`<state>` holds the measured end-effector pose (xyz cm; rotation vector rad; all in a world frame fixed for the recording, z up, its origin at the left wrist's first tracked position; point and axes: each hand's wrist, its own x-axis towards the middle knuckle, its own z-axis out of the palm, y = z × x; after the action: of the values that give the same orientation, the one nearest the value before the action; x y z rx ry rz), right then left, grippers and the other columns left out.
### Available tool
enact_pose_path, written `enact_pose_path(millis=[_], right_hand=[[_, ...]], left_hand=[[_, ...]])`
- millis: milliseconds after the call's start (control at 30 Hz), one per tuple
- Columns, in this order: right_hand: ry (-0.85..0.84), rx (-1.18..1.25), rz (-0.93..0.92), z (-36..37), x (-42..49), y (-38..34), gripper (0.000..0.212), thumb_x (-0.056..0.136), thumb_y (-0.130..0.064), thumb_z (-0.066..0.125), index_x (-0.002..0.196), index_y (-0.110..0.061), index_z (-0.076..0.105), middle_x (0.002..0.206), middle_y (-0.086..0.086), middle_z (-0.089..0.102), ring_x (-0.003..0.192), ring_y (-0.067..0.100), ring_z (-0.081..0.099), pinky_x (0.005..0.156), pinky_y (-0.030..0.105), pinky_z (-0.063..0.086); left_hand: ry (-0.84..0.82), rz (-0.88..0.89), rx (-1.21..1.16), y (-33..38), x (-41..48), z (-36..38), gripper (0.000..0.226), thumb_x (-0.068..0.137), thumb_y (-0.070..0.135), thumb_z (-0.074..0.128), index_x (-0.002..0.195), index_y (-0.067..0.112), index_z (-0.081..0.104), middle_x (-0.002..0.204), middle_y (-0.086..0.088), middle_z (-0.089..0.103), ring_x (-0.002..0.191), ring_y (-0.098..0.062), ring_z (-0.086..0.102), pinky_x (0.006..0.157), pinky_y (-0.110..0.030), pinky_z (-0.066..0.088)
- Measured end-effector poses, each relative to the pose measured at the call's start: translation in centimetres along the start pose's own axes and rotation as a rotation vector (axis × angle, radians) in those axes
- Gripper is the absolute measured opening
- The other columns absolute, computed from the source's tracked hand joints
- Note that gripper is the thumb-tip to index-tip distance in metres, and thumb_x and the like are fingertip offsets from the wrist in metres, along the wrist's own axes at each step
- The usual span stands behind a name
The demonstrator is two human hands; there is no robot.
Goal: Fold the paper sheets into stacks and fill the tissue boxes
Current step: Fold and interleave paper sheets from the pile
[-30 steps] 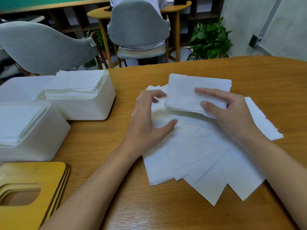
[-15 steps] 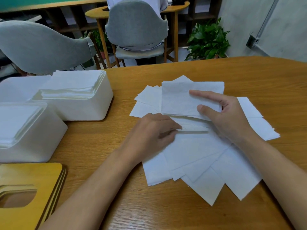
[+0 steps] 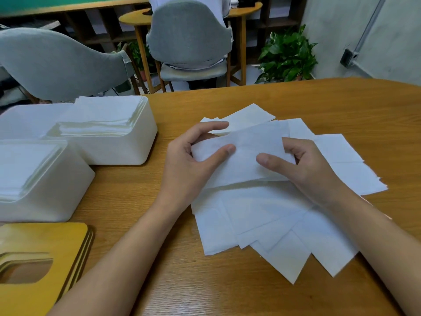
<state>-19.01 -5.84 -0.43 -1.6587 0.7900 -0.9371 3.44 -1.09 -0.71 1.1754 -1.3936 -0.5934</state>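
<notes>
A white paper sheet [image 3: 246, 156] is lifted a little above the wooden table [image 3: 330, 106]. My left hand [image 3: 191, 165] pinches its left end between thumb and fingers. My right hand [image 3: 305, 169] pinches its right end the same way. Under it several loose white sheets [image 3: 273, 220] lie fanned out on the table. Two white tissue boxes stand at the left, the far one [image 3: 127, 147] and the near one [image 3: 45, 192], both holding stacked folded paper.
Yellow wooden lids [image 3: 34, 242] with a cut-out slot are stacked at the near left corner. Grey chairs [image 3: 189, 35], a small round table and a potted plant [image 3: 287, 55] stand beyond the table's far edge.
My left hand came off the loose sheets and took the left end of a sheet. My right hand went from pressing the folded stack to pinching the same sheet, now lifted.
</notes>
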Motion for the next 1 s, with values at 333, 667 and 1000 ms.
enact_pose_path(millis=[333,667,1000], right_hand=[[0.036,-0.015,0.064,1.2,-0.1,-0.3,0.022,0.094,-0.024,0.071,0.113,-0.033,0.074,0.096,-0.016,0.078,0.087,0.005,0.075,0.066,0.018,0.055],[0.115,0.149,-0.078,0.5,0.6,0.2,0.087,0.093,-0.009,0.072,0.158,-0.047,0.029,0.158,-0.022,0.042,0.141,0.012,0.051,0.116,0.051,0.045],[0.074,0.335,-0.012,-0.3,0.7,0.1,0.081,0.093,-0.003,0.066,0.151,-0.05,0.035,0.139,0.008,0.064,0.122,0.03,0.068,0.093,0.045,0.06]], left_hand=[[-0.005,-0.009,0.049,0.2,-0.3,0.4,0.039,0.085,0.019,0.088,0.12,0.023,0.073,0.1,0.007,0.075,0.1,-0.017,0.072,0.086,-0.044,0.061],[0.031,-0.184,0.018,0.5,-0.1,0.8,0.069,0.091,0.033,0.08,0.15,0.033,0.043,0.133,0.014,0.057,0.114,0.013,0.059,0.083,-0.008,0.05],[-0.114,-0.438,-0.33,0.0,0.1,0.6,0.074,0.086,0.031,0.087,0.147,0.042,0.046,0.129,0.003,0.071,0.118,-0.02,0.071,0.098,-0.045,0.059]])
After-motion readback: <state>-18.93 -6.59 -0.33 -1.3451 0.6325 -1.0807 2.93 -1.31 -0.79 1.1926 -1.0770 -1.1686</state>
